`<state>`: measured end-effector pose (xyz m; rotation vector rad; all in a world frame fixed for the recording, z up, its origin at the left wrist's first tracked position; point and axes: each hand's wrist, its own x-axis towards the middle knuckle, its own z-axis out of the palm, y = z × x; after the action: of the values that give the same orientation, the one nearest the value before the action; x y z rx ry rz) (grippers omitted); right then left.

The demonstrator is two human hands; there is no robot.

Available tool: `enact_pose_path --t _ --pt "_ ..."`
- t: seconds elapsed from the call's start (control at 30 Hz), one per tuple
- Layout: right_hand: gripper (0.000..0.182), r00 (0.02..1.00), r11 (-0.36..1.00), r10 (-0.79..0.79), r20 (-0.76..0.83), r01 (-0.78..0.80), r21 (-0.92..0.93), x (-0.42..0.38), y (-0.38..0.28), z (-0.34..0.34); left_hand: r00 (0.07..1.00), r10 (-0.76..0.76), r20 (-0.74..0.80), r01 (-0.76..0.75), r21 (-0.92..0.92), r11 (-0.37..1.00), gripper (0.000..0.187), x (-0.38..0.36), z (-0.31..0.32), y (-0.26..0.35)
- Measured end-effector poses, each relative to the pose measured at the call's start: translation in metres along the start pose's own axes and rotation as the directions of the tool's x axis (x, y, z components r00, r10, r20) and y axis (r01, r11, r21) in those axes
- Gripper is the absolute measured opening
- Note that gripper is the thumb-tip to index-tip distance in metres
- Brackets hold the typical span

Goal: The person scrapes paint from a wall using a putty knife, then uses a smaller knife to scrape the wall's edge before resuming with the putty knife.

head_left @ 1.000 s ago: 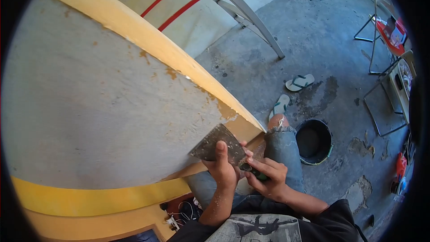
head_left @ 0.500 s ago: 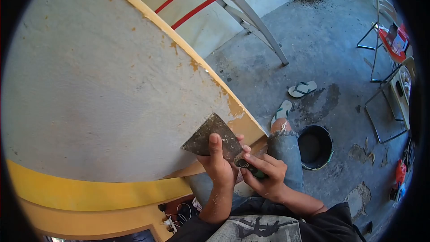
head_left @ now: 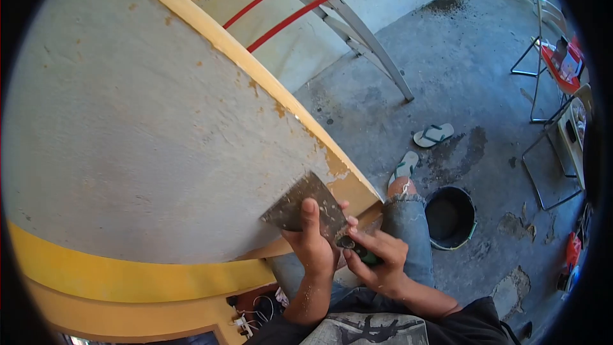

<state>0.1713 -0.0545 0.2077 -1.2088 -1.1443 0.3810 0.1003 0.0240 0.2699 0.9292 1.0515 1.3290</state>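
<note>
A wide-bladed scraper [head_left: 322, 203] is held in both hands above the near right part of a grey, paint-flecked surface [head_left: 147, 147]. My left hand [head_left: 311, 246] grips the blade, thumb flat on its upper face and fingers hidden underneath. Around the dark handle [head_left: 367, 254] the fingers of my right hand [head_left: 386, 262] are closed, with fingertips right at the base of the blade. Pale crumbs and flecks dot the metal and my left forearm. Patches of tan paint [head_left: 335, 163] show along the surface's edge near the blade.
A black bucket [head_left: 450, 217] stands right of my knee. Flip-flops [head_left: 434, 135] lie beyond it, one beside my foot. A ladder [head_left: 370, 38] with red braces leans past the yellow edge. Folding chairs [head_left: 562, 70] stand far right; cables [head_left: 258, 310] lie below left.
The view has shifted slightly, so the surface, ladder and floor sit a little lower in it. Both hands keep their hold on the scraper.
</note>
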Motion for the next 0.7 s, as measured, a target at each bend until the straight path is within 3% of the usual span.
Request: enact_pose_path --t 0.2,0.33,0.37,0.7 --pt "0.048 0.999 0.998 -0.03 -0.034 0.032 0.055 0.0 -0.002 0.008 0.998 0.058 -0.009 -0.058 0.002 0.998 0.053 0.0 -0.001 0.005" --pt "0.045 1.0 0.999 -0.029 0.01 0.029 0.039 0.008 -0.009 0.008 0.999 0.01 0.034 -0.009 -0.04 0.999 0.053 0.003 -0.01 0.016" --pt "0.043 0.999 0.999 -0.004 0.039 0.002 0.034 0.004 -0.015 0.005 1.0 0.003 -0.016 -0.003 0.004 1.0 0.052 0.0 -0.009 0.015" --pt "0.043 0.999 0.998 0.027 -0.036 -0.025 0.052 0.001 -0.018 0.007 0.999 0.034 0.036 -0.035 0.019 0.999 0.051 0.001 -0.006 0.014"
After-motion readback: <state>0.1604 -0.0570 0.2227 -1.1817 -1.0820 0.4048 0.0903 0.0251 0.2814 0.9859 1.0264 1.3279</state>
